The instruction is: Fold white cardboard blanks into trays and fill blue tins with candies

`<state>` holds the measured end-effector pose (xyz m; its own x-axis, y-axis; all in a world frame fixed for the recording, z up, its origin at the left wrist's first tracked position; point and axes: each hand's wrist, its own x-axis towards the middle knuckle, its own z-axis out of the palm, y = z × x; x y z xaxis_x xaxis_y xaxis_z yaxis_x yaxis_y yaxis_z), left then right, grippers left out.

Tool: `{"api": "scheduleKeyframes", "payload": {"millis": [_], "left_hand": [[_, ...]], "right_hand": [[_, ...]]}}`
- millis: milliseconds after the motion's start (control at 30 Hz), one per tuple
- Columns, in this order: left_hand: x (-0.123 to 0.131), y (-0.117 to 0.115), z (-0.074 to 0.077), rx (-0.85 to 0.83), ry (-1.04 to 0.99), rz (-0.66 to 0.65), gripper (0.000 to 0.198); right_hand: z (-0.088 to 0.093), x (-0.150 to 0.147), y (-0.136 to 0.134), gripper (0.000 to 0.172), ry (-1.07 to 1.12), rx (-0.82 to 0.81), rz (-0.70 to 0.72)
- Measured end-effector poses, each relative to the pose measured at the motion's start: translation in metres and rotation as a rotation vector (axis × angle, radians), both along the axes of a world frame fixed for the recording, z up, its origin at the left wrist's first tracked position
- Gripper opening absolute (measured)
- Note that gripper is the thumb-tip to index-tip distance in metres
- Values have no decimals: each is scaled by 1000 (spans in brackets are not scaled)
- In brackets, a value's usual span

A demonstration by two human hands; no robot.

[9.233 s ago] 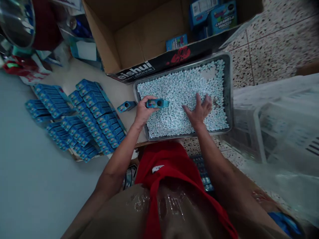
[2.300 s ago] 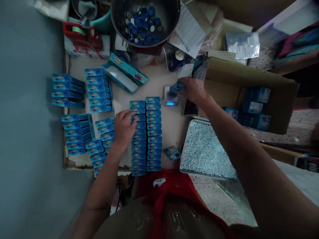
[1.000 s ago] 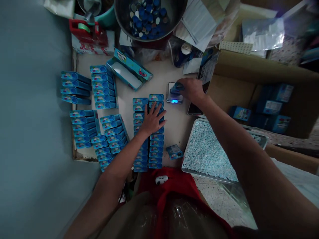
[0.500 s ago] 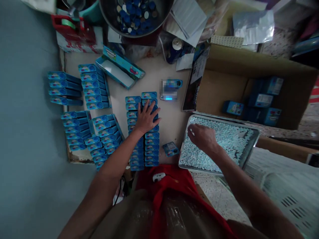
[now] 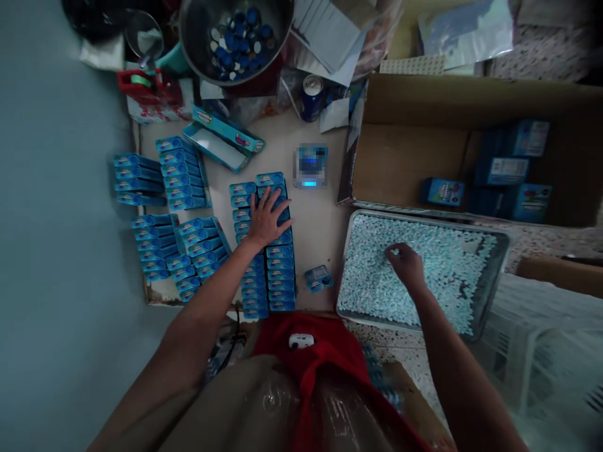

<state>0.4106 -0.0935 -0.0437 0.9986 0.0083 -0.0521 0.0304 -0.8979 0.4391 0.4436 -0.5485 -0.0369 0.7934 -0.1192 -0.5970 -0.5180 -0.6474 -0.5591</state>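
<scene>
My left hand lies flat with fingers spread on two long rows of small blue candy packs, set side by side on the table. Over a metal tray filled with small pale blue candies, my right hand is closed in a pinch. A pale candy seems to show at its fingertips, though it is tiny and dim. One separate blue pack lies between the rows and the tray. Behind the rows sits a small blurred-out device with a bright blue light.
Further groups of blue packs stand at the left beside an open display box. At the back are a metal bowl of blue and white discs, a red tape dispenser and a can. A cardboard box holds several blue boxes.
My right hand has moved right and slightly down over the tray, still pinched. My left hand stays spread on the packs. The whole view has shifted a little.
</scene>
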Motion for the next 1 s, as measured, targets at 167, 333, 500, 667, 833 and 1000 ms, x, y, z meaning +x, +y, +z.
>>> {"api": "scheduleKeyframes", "payload": {"millis": [167, 333, 500, 667, 833, 1000], "left_hand": [[33, 10, 17, -67, -160, 184, 41], [113, 20, 21, -107, -206, 237, 27], [175, 11, 6, -91, -113, 149, 45], [187, 1, -6, -85, -35, 144, 61], [181, 4, -10, -58, -13, 162, 57], [175, 8, -10, -133, -71, 142, 49]], "right_hand": [[7, -5, -23, 25, 152, 449, -448], [17, -25, -27, 23, 273, 917, -789], [8, -28, -19, 21, 377, 913, -904], [8, -22, -21, 32, 148, 573, -709], [29, -18, -18, 48, 45, 370, -512], [48, -5, 17, 48, 11, 626, -484]]}}
